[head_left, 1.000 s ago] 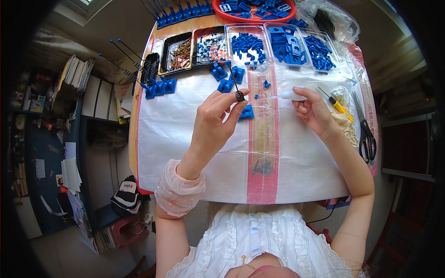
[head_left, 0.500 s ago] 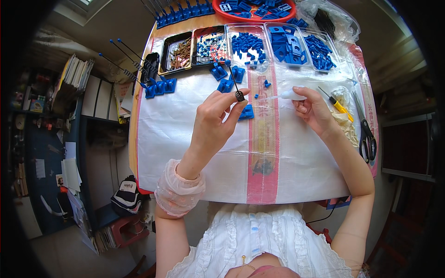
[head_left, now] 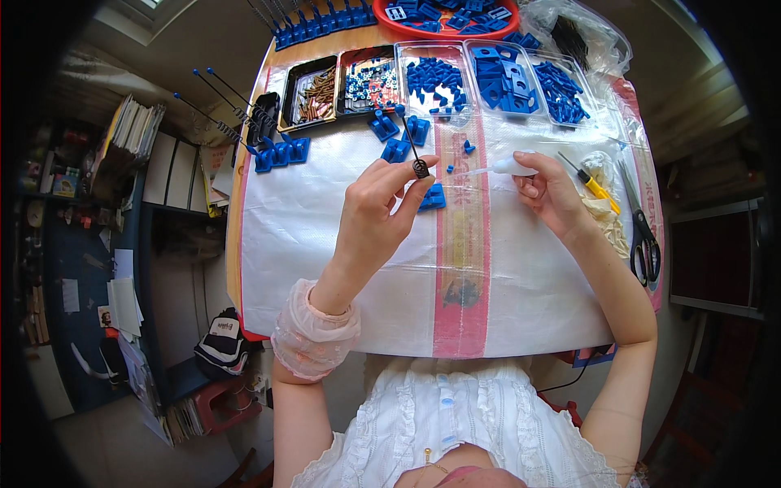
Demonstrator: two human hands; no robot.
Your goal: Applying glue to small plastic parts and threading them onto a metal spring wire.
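Between its thumb and fingertips, my left hand pinches a black coil spring with a thin rod standing up from it, tipped by a blue bead. My right hand grips a small white squeeze bottle, whose thin clear nozzle points left, toward the spring. Just below the spring lies a blue clip-like part, partly behind my left fingers. Several similar blue parts sit beyond that hand. Two small blue pieces rest on the sheet between my hands.
Along the far side stand trays of brass screws, small nuts or beads and blue parts. A red basin is behind them. Spring-rod assemblies stand at left. A yellow-handled screwdriver and scissors lie right.
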